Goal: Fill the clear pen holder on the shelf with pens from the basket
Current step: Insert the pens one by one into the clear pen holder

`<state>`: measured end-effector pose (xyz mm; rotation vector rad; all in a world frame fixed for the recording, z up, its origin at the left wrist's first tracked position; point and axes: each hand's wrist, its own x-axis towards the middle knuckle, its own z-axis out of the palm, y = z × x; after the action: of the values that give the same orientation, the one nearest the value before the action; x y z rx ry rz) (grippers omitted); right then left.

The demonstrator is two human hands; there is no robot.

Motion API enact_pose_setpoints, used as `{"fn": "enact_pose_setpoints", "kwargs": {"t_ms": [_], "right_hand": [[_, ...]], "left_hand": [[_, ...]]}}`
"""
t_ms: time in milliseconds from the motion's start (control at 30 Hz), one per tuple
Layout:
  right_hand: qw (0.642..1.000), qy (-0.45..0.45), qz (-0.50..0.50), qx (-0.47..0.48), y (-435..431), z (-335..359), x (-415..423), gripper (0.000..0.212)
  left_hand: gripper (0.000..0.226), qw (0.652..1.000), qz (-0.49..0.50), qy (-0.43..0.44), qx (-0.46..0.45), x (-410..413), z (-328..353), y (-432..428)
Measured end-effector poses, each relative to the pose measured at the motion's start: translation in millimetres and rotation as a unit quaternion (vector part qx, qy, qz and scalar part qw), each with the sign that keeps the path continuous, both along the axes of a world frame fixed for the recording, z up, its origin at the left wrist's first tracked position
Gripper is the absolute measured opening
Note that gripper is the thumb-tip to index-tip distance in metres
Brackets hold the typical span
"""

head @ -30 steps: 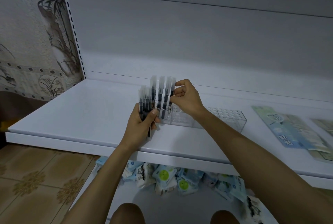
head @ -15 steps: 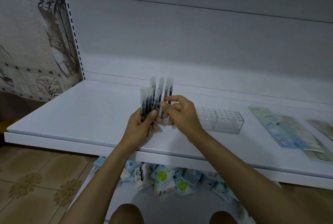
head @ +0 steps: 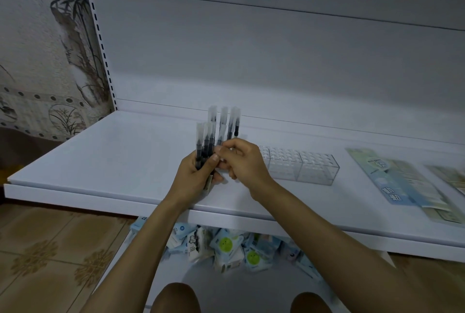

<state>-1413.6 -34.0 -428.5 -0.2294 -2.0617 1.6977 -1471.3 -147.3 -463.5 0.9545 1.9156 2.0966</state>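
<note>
My left hand (head: 195, 174) grips a bunch of several black pens in clear sleeves (head: 205, 140), held upright above the white shelf (head: 100, 161). My right hand (head: 242, 161) pinches one pen of that bunch between thumb and fingertips, right beside my left thumb. Behind the hands, three sleeved pens (head: 230, 121) stand upright at the left end of the clear pen holder (head: 302, 166), a long box with a grid of holes. The rest of its holes show no pens. The basket is not in view.
Flat blue and green printed packs (head: 395, 176) lie on the shelf to the right of the holder. On the lower shelf, under the edge, sits a heap of small packets (head: 226, 244). A patterned wall and tiled floor are at the left.
My right hand came down and left from the tops of the standing pens to the bunch in my left hand. The view shifted, so the holder now shows more to the right.
</note>
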Motion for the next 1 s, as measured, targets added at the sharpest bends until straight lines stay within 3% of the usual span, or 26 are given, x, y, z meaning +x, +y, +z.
{"fn": "enact_pose_setpoints", "kwargs": {"t_ms": [100, 200, 333, 433, 600, 867, 1000], "right_hand": [[0.997, 0.040, -0.029, -0.056, -1, 5, 1, 0.013], [0.995, 0.065, -0.060, -0.037, 8, 10, -1, 0.012], [0.999, 0.037, -0.023, -0.008, 9, 9, 6, 0.012], [0.998, 0.025, 0.010, -0.048, 8, 3, 10, 0.011], [0.998, 0.025, -0.042, -0.039, 17, 3, 1, 0.003], [0.987, 0.074, -0.127, -0.060, 49, 25, -2, 0.018], [0.989, 0.063, -0.128, -0.047, 54, 21, -9, 0.027]], "left_hand": [[0.023, 1.000, 0.016, 0.004, -0.006, 0, 0, 1], [0.028, 1.000, 0.018, -0.004, -0.010, -3, -3, -1], [0.015, 1.000, 0.006, 0.010, -0.007, -3, -3, -1], [0.015, 1.000, 0.005, 0.006, -0.002, -3, -4, 0], [0.014, 1.000, 0.017, -0.014, 0.016, -4, -2, 0], [0.040, 0.999, 0.050, -0.016, -0.011, -9, -7, 1], [0.032, 0.998, 0.041, -0.038, 0.007, -6, -4, 3]]}}
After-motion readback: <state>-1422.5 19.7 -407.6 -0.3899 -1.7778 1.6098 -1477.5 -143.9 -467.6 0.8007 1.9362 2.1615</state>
